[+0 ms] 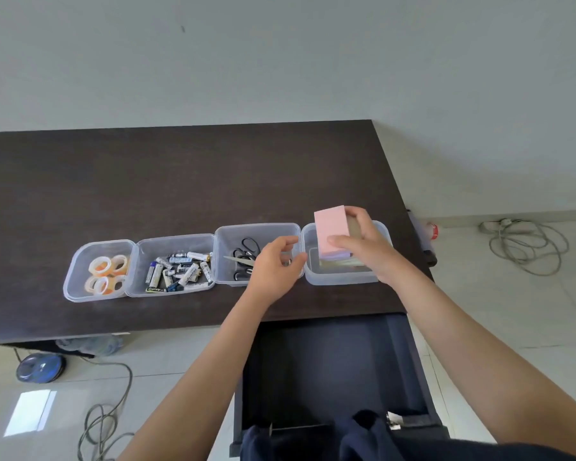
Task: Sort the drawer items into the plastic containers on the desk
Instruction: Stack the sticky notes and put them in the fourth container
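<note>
My right hand (363,247) grips pink sticky-note block (331,232) above rightmost container (343,277). Left hand (275,264) empty, fingers loosely curled, over scissors container (256,229).

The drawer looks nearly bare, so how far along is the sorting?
Mostly done: tape rolls, batteries and scissors sit in separate tubs. In hand: the right hand holds a pink pad over the fourth tub; the left hand hovers empty. The open drawer shows nothing left.
</note>
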Motion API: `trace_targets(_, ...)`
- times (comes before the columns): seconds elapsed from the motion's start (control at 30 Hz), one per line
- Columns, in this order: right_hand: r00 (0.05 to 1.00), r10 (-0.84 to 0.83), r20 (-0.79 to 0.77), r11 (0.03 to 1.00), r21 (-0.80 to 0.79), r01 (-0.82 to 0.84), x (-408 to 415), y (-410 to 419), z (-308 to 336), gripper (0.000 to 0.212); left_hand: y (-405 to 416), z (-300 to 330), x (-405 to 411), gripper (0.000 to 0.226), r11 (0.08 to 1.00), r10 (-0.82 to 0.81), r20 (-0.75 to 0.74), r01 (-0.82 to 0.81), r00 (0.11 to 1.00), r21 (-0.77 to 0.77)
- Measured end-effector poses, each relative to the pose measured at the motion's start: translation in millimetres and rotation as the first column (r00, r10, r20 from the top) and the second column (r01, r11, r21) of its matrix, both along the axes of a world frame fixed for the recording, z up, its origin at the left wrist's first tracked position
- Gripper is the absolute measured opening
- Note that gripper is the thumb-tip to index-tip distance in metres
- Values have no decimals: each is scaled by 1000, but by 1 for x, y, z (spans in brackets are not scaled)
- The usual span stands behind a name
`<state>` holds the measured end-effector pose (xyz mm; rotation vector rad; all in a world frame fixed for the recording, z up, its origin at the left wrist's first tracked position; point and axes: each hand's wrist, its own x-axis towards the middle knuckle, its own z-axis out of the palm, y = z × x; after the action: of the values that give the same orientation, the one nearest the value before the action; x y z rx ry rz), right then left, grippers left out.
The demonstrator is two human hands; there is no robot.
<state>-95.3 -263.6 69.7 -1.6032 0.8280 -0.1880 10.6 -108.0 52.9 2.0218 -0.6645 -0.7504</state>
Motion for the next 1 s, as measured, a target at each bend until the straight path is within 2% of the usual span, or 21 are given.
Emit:
trace_targets(0.07,990,69,-127,996,-43,-75,12,-10,-11,54,-11,-4,6,43,995,-61,43,57,997,85)
trace_targets(0.17,936,160,-315,983,-32,-179,24,-16,-29,55,-20,-13,11,44,980,-114,23,108,993,166)
trace_targets(0.33,923,171,-346,985,61,-160,29,-14,-42,63,-21,-23,13,44,987,-67,1,66,998,144)
trace_targets(0.47,894,178,-410,984,55,-171,28,-17,-47,69,-22,-25,14,43,992,-47,10,46,999,119)
trace_targets(0.63,802,187,-567,957,-78,-278,29,-17,-48,92,-21,-33,14,44,995,-20,9,19,1000,95)
trace_targets(0.7,770,160,-618,939,-146,-313,30,-15,-51,89,-21,-35,13,44,996,-15,13,13,1000,90)
trace_targets(0.77,764,155,-626,926,-179,-334,31,-15,-53,74,-21,-35,14,45,996,-15,15,13,1000,87)
trace_targets(0.83,795,171,-582,941,-142,-306,29,-14,-49,64,-21,-36,14,45,996,-14,13,13,1000,85)
trace_targets(1.0,839,197,-507,946,-127,-299,22,-13,-47,65,-22,-37,13,44,996,-22,28,19,999,92)
